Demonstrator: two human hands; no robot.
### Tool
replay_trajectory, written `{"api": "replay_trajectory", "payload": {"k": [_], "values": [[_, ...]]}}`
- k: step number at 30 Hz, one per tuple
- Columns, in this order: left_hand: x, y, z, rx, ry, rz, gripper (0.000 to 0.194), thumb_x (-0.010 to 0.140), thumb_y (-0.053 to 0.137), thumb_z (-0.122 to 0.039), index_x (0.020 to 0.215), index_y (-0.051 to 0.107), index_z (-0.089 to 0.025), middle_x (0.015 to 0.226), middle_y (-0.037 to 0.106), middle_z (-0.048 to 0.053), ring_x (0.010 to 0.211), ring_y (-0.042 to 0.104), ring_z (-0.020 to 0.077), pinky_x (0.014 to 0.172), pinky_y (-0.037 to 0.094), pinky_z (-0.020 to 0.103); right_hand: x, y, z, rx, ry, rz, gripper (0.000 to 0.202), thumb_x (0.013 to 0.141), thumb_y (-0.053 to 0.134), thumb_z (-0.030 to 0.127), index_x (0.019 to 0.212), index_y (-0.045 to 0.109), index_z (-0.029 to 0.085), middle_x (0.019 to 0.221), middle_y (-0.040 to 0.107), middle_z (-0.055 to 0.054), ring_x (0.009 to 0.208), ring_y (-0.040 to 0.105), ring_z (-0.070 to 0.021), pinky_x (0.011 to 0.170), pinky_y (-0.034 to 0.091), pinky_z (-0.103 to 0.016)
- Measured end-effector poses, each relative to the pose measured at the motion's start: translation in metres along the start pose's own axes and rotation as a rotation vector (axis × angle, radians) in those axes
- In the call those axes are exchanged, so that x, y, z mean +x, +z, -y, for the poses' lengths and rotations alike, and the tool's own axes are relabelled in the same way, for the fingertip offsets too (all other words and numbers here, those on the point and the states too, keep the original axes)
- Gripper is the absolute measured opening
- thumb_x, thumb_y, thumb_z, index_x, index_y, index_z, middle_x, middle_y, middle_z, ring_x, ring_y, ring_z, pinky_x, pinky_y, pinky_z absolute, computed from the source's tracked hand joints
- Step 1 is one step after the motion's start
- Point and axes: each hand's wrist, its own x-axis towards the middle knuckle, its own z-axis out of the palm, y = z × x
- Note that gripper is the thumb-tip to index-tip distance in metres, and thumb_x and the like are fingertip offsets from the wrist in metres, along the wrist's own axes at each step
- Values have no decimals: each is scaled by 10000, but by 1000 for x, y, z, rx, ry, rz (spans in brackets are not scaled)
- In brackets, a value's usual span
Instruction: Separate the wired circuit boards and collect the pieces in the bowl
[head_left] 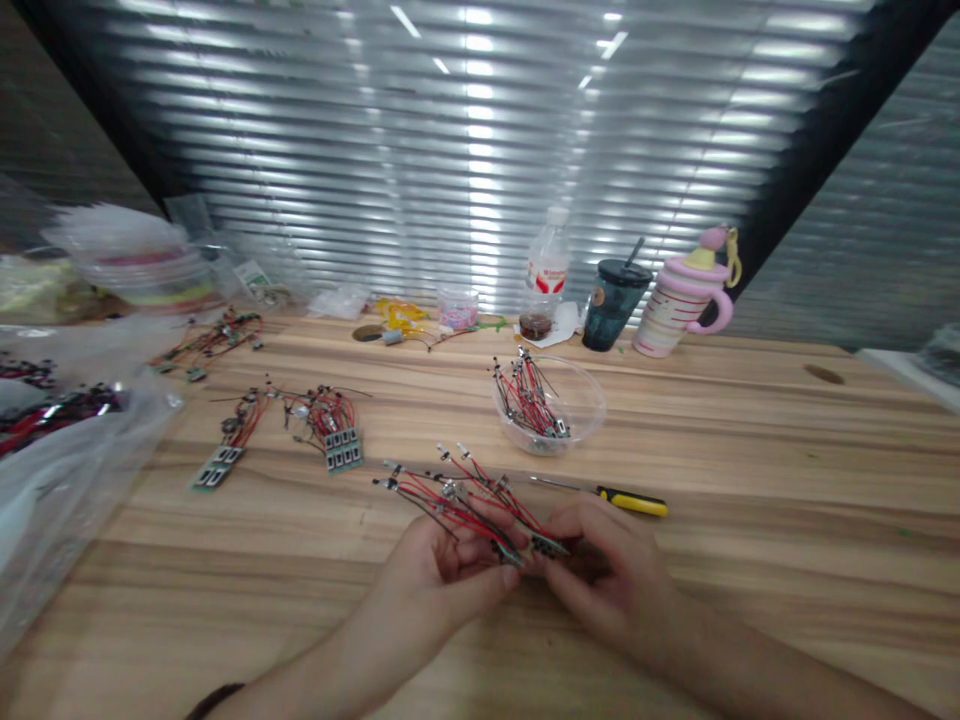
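Observation:
Just in front of me, my left hand (450,575) pinches a small circuit board (507,552) with red and black wires trailing away to the upper left. My right hand (604,560) grips another wired circuit board (550,546) close beside it. The two boards almost meet between my fingertips; whether they are joined I cannot tell. Beyond my right hand lies a screwdriver (634,501) with a yellow and black handle. A clear round plastic bowl (589,420) behind it holds several wired boards (536,405).
Left of my hands lie a panel of wired boards (343,450) and a smaller panel (219,468). Plastic bags (90,490) with wired parts cover the left edge. At the back stand a bottle (546,275), a dark tumbler (615,305) and a pink cup (679,300).

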Motion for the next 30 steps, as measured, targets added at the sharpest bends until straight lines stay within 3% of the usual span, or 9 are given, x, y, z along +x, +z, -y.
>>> {"api": "replay_trajectory", "payload": {"k": [4,8,11,14,18,22,25,28,30], "values": [[-3,2,2,98,-22,-73,224,659,721,-168,843,595,-150,819,675,11,802,632,118,742,492,207,2,2,-2,15,153,-41,58,798,547,216,786,578,168,687,581,-30,605,534,-135,531,426,-230],[-4,-2,-7,357,55,-364,243,625,733,-310,705,574,-145,617,603,-19,578,545,88,535,420,165,3,6,-7,29,193,-31,81,794,563,241,754,570,171,655,579,-16,582,525,-128,522,404,-229],[4,-17,-25,596,77,-505,300,669,669,-423,656,549,-149,456,489,-58,408,400,63,408,286,161,7,6,-10,155,308,32,89,776,586,243,822,568,170,666,585,-6,580,535,-119,511,402,-214],[17,-40,-38,797,13,-574,374,695,602,-515,730,567,-144,413,455,-61,374,384,85,389,237,178,11,5,-9,271,408,72,264,760,590,225,1005,514,166,668,547,22,535,513,-98,463,379,-188],[27,-62,-38,1084,21,-512,394,691,594,-510,771,599,-124,522,576,0,468,497,136,445,268,203,8,4,-6,62,282,87,170,785,561,221,947,550,174,604,497,37,514,471,-96,461,345,-192],[26,-65,-33,1286,38,-536,517,725,563,-491,1063,540,-101,546,594,5,529,555,179,494,300,218,4,0,-2,-148,128,162,72,807,559,230,866,570,190,625,536,23,525,471,-104,484,327,-208],[21,-60,-36,1442,22,-563,592,803,464,-480,1227,382,-74,586,611,31,571,590,208,501,301,222,8,-10,1,-233,162,240,138,851,529,318,797,575,200,646,571,14,550,499,-118,500,323,-222],[11,-48,-38,1677,39,-608,535,864,341,-481,1232,357,-92,635,622,74,615,608,244,501,273,233,14,-25,1,-433,271,257,220,871,488,361,777,578,183,728,588,-29,627,532,-158,553,361,-257],[3,-37,-35,1700,65,-467,429,884,297,-471,1118,452,-147,660,620,69,616,600,224,516,294,242,16,-35,-2,-602,298,274,156,846,520,300,802,585,165,831,580,-69,725,543,-193,633,397,-295]]}}
